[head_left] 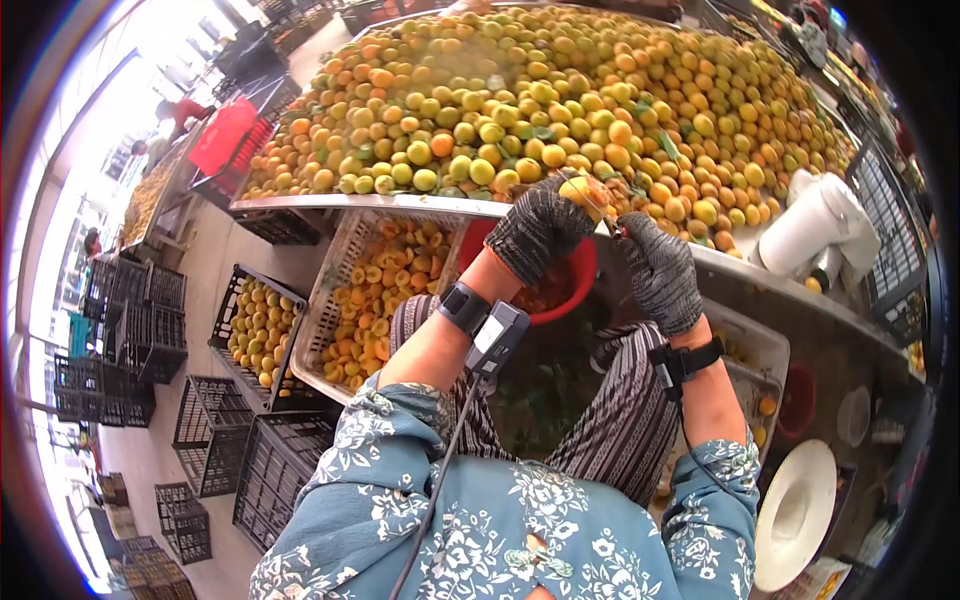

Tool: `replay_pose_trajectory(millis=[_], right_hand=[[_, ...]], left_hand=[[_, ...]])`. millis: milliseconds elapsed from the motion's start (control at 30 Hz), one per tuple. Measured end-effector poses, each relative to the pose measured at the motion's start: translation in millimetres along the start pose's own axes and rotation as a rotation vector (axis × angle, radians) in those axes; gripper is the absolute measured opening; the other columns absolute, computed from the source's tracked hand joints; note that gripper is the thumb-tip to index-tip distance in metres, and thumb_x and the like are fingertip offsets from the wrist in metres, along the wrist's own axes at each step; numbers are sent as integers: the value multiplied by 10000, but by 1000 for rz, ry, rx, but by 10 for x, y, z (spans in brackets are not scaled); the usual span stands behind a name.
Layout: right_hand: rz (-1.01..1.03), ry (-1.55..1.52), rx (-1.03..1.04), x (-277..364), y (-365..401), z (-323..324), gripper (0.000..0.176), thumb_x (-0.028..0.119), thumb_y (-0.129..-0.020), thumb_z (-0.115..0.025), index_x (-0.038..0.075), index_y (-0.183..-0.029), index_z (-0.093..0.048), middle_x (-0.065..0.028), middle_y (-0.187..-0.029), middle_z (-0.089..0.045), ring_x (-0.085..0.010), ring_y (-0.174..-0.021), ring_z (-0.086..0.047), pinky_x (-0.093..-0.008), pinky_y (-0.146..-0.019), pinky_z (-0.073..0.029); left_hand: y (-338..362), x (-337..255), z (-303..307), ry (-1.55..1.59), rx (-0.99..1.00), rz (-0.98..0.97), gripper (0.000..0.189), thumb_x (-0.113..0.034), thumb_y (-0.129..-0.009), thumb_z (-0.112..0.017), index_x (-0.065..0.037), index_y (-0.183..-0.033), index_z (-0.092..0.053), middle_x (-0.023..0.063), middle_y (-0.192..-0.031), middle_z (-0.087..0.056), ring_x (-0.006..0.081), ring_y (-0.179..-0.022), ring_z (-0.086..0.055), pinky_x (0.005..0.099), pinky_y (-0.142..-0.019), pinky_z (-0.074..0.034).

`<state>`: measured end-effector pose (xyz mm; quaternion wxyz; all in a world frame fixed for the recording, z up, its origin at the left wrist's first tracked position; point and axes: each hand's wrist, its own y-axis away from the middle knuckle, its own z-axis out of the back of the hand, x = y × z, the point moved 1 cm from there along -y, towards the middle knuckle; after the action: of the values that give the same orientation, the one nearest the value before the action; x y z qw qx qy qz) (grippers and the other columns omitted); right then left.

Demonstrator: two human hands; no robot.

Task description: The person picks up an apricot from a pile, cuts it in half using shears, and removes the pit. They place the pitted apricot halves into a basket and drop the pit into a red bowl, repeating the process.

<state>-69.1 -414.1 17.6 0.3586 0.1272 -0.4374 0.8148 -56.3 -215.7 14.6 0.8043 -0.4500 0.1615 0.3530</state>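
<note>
My left hand (540,230), in a dark knit glove, grips an apricot (583,197) above the metal edge of a sorting table (440,203). The fruit is yellow-orange and faces my right hand (660,275), which is gloved too and closed around a small hand tool (618,232); mostly hidden by the fingers, its exact kind does not show. The tool's tip lies close beside the apricot. Below both hands stands a red bucket (583,285) with orange scraps inside. A large heap of whole apricots (510,110) covers the table ahead.
To the left, a white crate (318,300) holds halved apricots, and a black crate (222,310) holds whole ones. A white container (805,235) rests on the table at right. Beside my right arm are another pale crate (775,350) and a cream hat (795,515). Black crates (285,470) stand on the floor.
</note>
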Motion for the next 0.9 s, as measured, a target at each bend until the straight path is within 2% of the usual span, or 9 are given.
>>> replay_pose_trajectory(millis=[100,167,333,567,700,767,800,867,900], right_hand=[[-27,19,99,69,-130,-102,198,127,-879,-551,17,-1036,-601,-212,-845,-644,-390,-816,-634,-436,-690,-494],[-14,9,88,-24,-158,-264,188,149,-879,-579,25,-1018,-601,-202,-812,-642,-386,-791,-637,-428,-668,-499],[-44,74,133,-130,-239,-557,209,191,-884,-611,31,-1018,-606,-193,-790,-640,-381,-748,-638,-424,-626,-498],[-20,-22,94,-191,-365,-851,218,204,-894,-616,26,-1020,-624,-191,-761,-637,-367,-717,-644,-409,-622,-503],[-14,-29,93,-236,-378,-976,207,224,-903,-613,24,-956,-605,-196,-728,-610,-376,-687,-625,-415,-584,-471],[-14,-128,31,-194,-370,-1028,118,154,-859,-607,70,-802,-546,-174,-672,-552,-381,-647,-567,-433,-537,-436],[5,-64,72,-198,-355,-1013,89,132,-857,-597,68,-813,-554,-173,-682,-554,-383,-660,-568,-437,-546,-439],[86,-7,5,-319,-319,-1073,74,130,-849,-598,63,-846,-568,-177,-711,-571,-386,-671,-579,-439,-577,-457],[8,-23,73,-342,-286,-1032,207,233,-904,-590,39,-972,-612,-212,-786,-606,-402,-761,-622,-443,-612,-482]], left_hand=[[69,115,91,5,-41,-35,416,-40,-722,-690,-12,-1124,-581,51,-1003,-638,157,-905,-612,279,-751,-513],[50,171,95,831,-201,514,492,-34,-696,-709,-43,-1165,-562,27,-1014,-628,144,-938,-605,286,-754,-516],[88,562,137,762,-332,581,780,-37,-496,-884,-60,-1197,-543,30,-1083,-601,162,-999,-586,309,-866,-519],[133,995,241,472,-386,510,907,-140,-437,-953,-73,-1239,-534,56,-1127,-595,165,-1032,-577,315,-909,-496],[179,1071,197,476,-358,580,822,-134,-472,-941,-59,-1190,-549,52,-1047,-612,154,-1005,-568,309,-876,-504],[181,928,254,163,-315,546,653,-146,-588,-882,-46,-1149,-565,50,-1008,-627,129,-920,-575,285,-823,-498],[203,971,207,179,-396,495,607,-215,-583,-867,-75,-1103,-586,105,-929,-637,216,-870,-614,342,-785,-511],[157,900,213,321,-357,612,571,-194,-604,-865,-83,-1087,-580,72,-938,-631,183,-863,-602,334,-782,-511],[188,961,219,139,-307,530,628,-189,-565,-893,-90,-1097,-573,67,-957,-633,169,-882,-601,328,-785,-517]])
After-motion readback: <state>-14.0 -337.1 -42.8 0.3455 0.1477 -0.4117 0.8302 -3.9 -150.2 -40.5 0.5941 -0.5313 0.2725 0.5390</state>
